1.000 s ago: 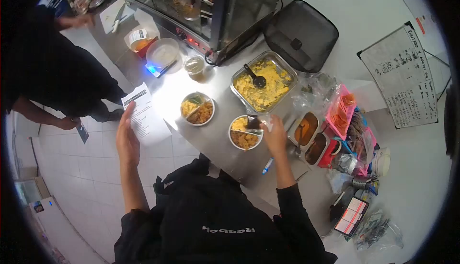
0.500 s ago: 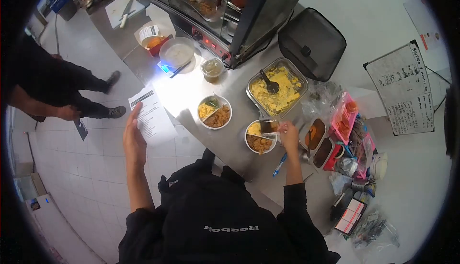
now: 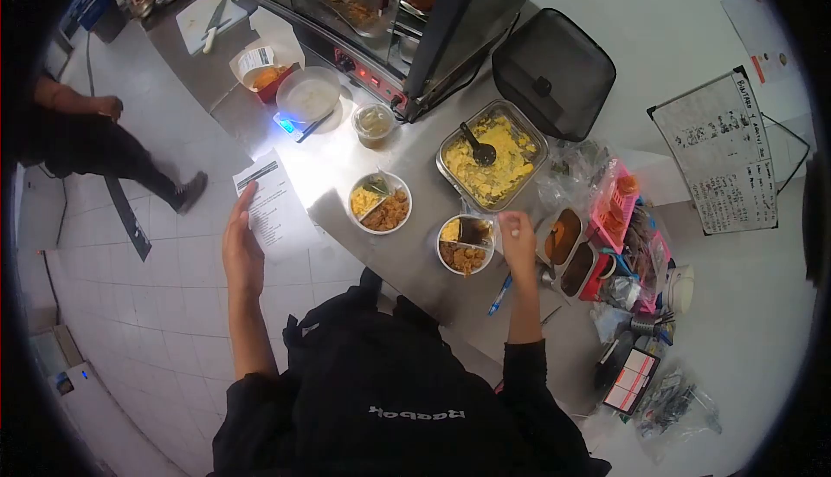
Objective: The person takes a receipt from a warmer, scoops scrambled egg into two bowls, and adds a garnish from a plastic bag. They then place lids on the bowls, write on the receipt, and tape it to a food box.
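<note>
Left hand (image 3: 241,256): we see thumb and fingers closed on the edge of a printed sheet (image 3: 277,204).
Right hand (image 3: 518,235): fingers loosely curled; we cannot tell whether they touch anything.
Dark packet (image 3: 476,232): inside the divided bowl (image 3: 439,250), just beside the right fingers.
Second bowl (image 3: 351,207): between our hands.
Egg tray (image 3: 463,187): beyond the right hand.

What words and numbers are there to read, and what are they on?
"Reebok", upside down: black top.
"BUNTADO Y", perhaps: top of the whiteboard; its other writing is too blurred.
Too small or blurred: the paper, food label, screen, wall notice.
Scale display: blue glare, no number readable.
</note>
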### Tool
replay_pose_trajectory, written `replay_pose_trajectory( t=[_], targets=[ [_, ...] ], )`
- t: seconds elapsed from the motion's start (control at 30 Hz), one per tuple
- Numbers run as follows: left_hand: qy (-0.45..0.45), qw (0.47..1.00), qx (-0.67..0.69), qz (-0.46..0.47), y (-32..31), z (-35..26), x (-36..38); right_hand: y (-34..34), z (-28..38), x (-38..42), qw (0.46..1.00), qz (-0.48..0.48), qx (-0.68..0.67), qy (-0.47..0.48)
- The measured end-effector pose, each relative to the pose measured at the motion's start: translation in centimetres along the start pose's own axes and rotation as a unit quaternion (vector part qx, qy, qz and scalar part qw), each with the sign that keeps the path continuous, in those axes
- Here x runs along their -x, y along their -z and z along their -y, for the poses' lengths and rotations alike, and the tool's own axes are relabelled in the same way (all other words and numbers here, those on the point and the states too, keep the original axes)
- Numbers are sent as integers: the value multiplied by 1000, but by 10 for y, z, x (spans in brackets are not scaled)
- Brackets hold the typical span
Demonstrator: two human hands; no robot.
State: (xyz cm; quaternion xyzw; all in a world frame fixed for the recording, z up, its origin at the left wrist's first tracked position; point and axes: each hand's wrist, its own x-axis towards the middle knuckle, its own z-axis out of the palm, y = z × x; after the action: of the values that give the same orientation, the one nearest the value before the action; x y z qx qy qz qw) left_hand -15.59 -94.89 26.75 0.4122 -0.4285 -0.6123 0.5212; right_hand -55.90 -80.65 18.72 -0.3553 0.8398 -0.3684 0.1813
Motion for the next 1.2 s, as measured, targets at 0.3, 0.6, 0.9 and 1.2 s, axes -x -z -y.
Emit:
replay_pose_trajectory(
  t=[0.3,0.6,0.9,1.2],
  targets=[
    [-10,1000,10,4,-7,-4,15,-138,113,-28,937,146,-243,202],
    [11,999,44,-24,-6,-13,34,-155,115,-28,869,263,31,419],
    [38,996,68,32,-32,-32,26,-141,87,-39,827,272,167,462],
    [21,993,81,79,-50,-49,23,-157,117,-60,841,243,158,457]
  ],
)
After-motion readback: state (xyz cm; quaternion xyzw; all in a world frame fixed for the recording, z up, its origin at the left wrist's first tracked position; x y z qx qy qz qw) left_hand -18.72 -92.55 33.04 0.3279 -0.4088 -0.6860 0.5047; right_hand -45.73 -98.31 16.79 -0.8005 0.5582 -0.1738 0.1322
